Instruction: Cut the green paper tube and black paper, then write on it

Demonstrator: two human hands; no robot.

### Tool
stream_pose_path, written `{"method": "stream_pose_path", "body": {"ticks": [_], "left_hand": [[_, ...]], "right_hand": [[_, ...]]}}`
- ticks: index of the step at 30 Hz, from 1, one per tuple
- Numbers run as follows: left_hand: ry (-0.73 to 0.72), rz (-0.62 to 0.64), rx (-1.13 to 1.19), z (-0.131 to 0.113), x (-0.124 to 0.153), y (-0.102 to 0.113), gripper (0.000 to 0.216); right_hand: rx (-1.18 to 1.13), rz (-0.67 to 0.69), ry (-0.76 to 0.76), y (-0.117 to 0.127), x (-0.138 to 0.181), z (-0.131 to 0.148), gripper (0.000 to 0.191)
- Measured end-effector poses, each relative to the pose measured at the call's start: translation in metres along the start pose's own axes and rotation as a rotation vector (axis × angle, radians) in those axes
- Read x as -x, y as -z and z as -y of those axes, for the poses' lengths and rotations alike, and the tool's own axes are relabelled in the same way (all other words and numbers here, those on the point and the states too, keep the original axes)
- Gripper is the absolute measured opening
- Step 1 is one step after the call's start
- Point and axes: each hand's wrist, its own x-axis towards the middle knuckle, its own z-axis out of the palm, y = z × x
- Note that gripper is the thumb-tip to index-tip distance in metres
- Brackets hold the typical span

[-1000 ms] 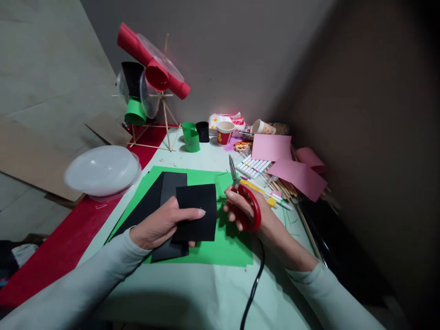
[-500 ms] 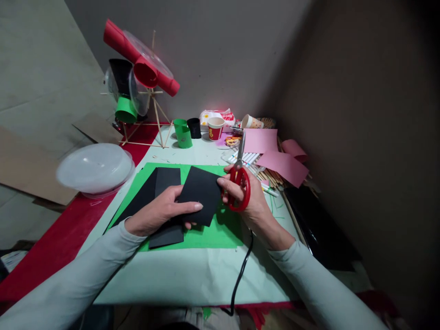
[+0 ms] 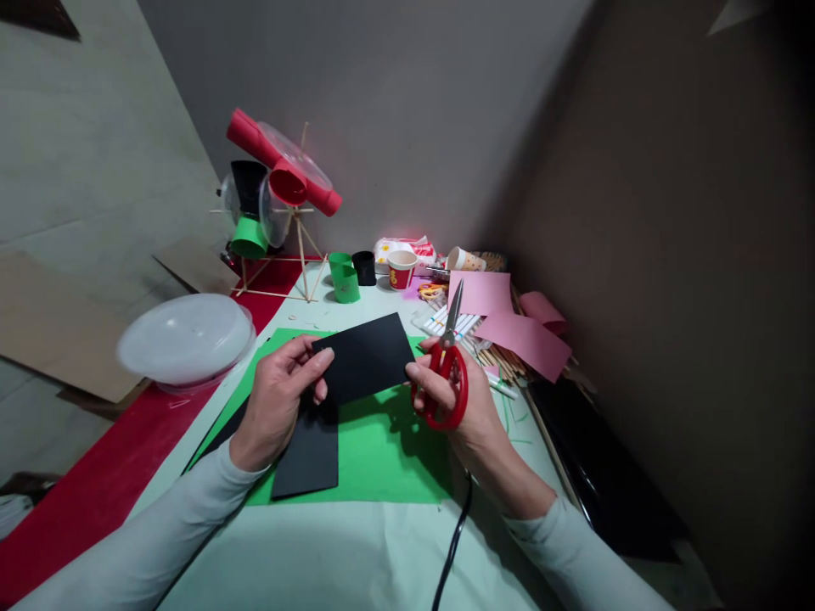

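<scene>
- Pale paper (image 3: pixel 318 556) is stretching wide before the near edge of a green sheet (image 3: pixel 391 462).
- Above that sheet, the left hand (image 3: pixel 273 395) is pinching the left edge of a black card (image 3: pixel 369 361); the right hand (image 3: pixel 468 390) is pinching its lower right corner while gripping scissors (image 3: pixel 449 336), blades pointing away.
- Beyond, 2 green tubes (image 3: pixel 347 285) are standing well apart from the card; pink sheets (image 3: pixel 480 293) are crowding the right.

Held card (image 3: pixel 369 361): spanned the left hand (image 3: pixel 273 399) and right hand (image 3: pixel 471 400), above the base sheet (image 3: pixel 398 467)
Scissors (image 3: pixel 449 339): sat in the right hand, beside the held card
Second card (image 3: pixel 309 456): lay on the base sheet, right of the left wrist
Plastic dish (image 3: pixel 182 337): lay left of the base sheet
Stick frame (image 3: pixel 303 256): stood at the back left of the table (image 3: pixel 344 552)
Cup (image 3: pixel 401 273): stood behind the base sheet, right of the paper rings (image 3: pixel 346 286)
Markers (image 3: pixel 436 321): lay behind the right hand
</scene>
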Motion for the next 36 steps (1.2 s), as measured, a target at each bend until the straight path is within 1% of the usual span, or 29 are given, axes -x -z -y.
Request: {"method": "stream_pose_path", "body": {"ticks": [6, 9, 10, 12, 14, 16, 19, 23, 26, 29, 31, 32, 36], "left_hand": [[-0.041, -0.079, 0.017, 0.002, -0.004, 0.004, 0.018], [-0.046, -0.077, 0.084, 0.001, -0.001, 0.003, 0.013], [-0.038, -0.054, 0.122, 0.001, 0.001, 0.002, 0.013], [0.025, 0.039, 0.165, 0.001, 0.006, -0.001, 0.016], [0.120, 0.157, 0.113, 0.002, 0.011, -0.002, 0.019], [0.176, 0.236, 0.000, 0.002, 0.014, -0.003, 0.017], [0.166, 0.266, -0.143, -0.001, 0.015, -0.002, 0.029], [0.152, 0.300, -0.241, -0.009, 0.013, 0.001, 0.043], [0.185, 0.309, -0.244, -0.012, 0.011, 0.003, 0.044], [0.278, 0.310, -0.198, -0.013, 0.007, 0.008, 0.037], [0.349, 0.336, -0.175, -0.014, 0.003, 0.011, 0.033], [0.384, 0.374, -0.173, -0.015, 0.001, 0.012, 0.032], [0.490, 0.598, -0.224, -0.021, -0.002, 0.015, 0.033]], "right_hand": [[0.044, 0.006, 0.002, -0.005, 0.007, 0.003, 0.051], [0.100, -0.019, 0.012, -0.009, 0.011, 0.003, 0.050], [0.110, -0.027, 0.018, -0.011, 0.012, 0.003, 0.049], [0.108, -0.045, 0.037, -0.013, 0.014, 0.001, 0.047], [0.095, -0.053, 0.052, -0.016, 0.015, -0.001, 0.046], [0.088, -0.048, 0.054, -0.017, 0.015, -0.002, 0.047], [0.089, -0.027, 0.026, -0.016, 0.016, -0.001, 0.048], [0.097, -0.008, -0.009, -0.014, 0.017, 0.003, 0.049], [0.110, -0.009, -0.024, -0.013, 0.017, 0.004, 0.049], [0.148, -0.010, -0.042, -0.010, 0.014, 0.005, 0.050], [0.180, -0.008, -0.039, -0.006, 0.012, 0.008, 0.050], [0.198, -0.006, -0.033, -0.005, 0.010, 0.009, 0.050], [0.252, 0.028, -0.012, 0.001, 0.008, 0.016, 0.050]]}}
